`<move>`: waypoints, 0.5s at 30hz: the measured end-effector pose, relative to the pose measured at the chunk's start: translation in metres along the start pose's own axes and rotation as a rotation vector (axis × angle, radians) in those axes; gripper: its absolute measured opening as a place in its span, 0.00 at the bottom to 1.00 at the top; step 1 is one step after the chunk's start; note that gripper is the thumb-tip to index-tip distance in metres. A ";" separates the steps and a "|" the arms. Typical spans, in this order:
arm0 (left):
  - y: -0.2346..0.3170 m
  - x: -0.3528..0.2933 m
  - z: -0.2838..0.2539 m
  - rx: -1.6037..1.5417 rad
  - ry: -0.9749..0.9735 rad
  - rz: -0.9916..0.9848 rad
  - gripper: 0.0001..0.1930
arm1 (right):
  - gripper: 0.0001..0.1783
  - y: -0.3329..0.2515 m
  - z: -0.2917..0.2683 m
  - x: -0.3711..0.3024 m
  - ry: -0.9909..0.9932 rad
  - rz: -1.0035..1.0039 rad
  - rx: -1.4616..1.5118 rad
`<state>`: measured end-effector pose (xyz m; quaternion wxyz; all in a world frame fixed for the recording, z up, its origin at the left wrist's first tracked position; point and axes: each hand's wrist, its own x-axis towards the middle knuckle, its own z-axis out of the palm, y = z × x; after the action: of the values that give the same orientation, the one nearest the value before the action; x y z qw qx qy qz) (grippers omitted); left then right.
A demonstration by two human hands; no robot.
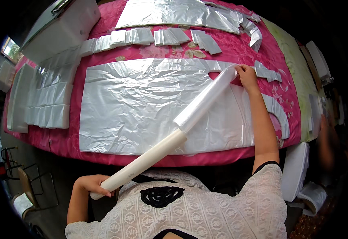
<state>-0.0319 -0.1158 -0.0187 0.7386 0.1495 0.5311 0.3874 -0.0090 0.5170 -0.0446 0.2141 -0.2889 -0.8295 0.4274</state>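
My left hand [95,185] is closed around the lower end of a long cream-white pipe [142,161], held slanting in front of my body. Clear plastic film [206,98] wraps the pipe's upper part in a narrow sleeve. At the far end of that sleeve my right hand [246,77] has its fingers pinched together on the film. Beneath the pipe lies a wide, flat stack of silvery translucent plastic bags [134,103], crinkled on top. An oval opening [213,75] near the stack's right end shows the pink cloth below.
A pink flowered cloth [150,158] covers the table. Folded bag packets [132,37] form a row behind the stack; more packets [50,95] fill the left side. Another bag stack [178,14] lies at the back. White foam boxes [64,28] stand back left. Plastic offcuts [267,73] lie right.
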 end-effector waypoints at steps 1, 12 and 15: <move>0.015 -0.003 -0.004 0.096 0.009 -0.015 0.25 | 0.12 -0.004 0.004 -0.003 -0.038 -0.021 0.026; 0.164 0.100 0.020 1.407 0.855 0.725 0.24 | 0.13 -0.085 0.115 -0.031 -0.401 -0.189 0.053; 0.143 0.133 0.029 1.459 0.669 1.130 0.26 | 0.13 -0.089 0.116 -0.029 -0.448 -0.195 0.003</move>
<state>-0.0467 0.0807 -0.0065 -0.0178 0.6840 0.6721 0.2829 -0.0832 0.3881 -0.0368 0.0652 -0.1052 -0.8797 0.4592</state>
